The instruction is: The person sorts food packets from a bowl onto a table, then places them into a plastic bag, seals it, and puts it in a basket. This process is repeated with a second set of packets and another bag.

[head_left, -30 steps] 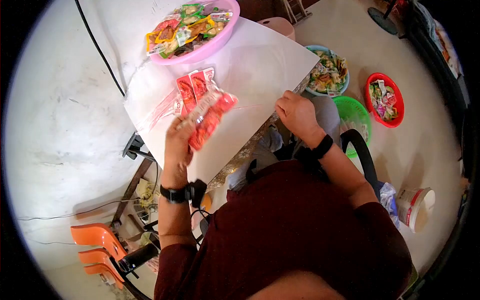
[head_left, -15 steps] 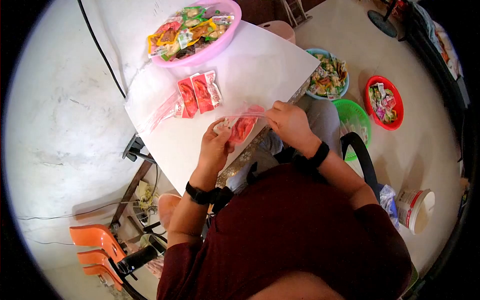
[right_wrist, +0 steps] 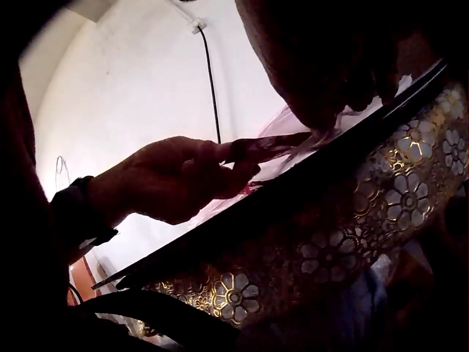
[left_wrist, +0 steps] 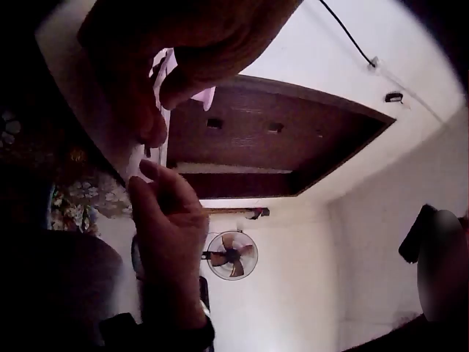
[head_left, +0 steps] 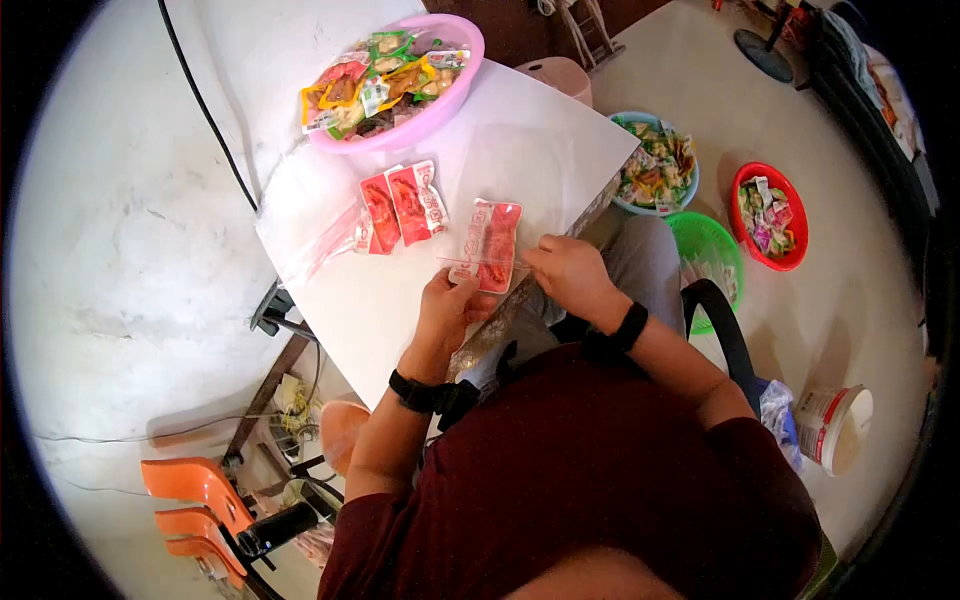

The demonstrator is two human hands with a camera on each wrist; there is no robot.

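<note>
One red-and-white packet [head_left: 498, 232] lies near the front edge of a white table [head_left: 345, 315], its upper part seemingly within a clear plastic bag [head_left: 520, 155] spread out beyond it, though the see-through layers make this hard to confirm. The left hand [head_left: 438, 315] pinches the packet's near end; the right hand [head_left: 575, 277], just across from it, pinches the edge of the bag. The likeliest trouble is a snag: the bag looks thin and limp, so a corner of the packet could catch its mouth and crumple it, or push the whole bag away. Should the right hand's pinch slacken, the mouth could collapse. So close to the edge, a slip by the left hand might let the packet fall off the table. Two similar packets [head_left: 415, 205] lie nearby to the left, where a wide sweep of that hand could knock them askew.
</note>
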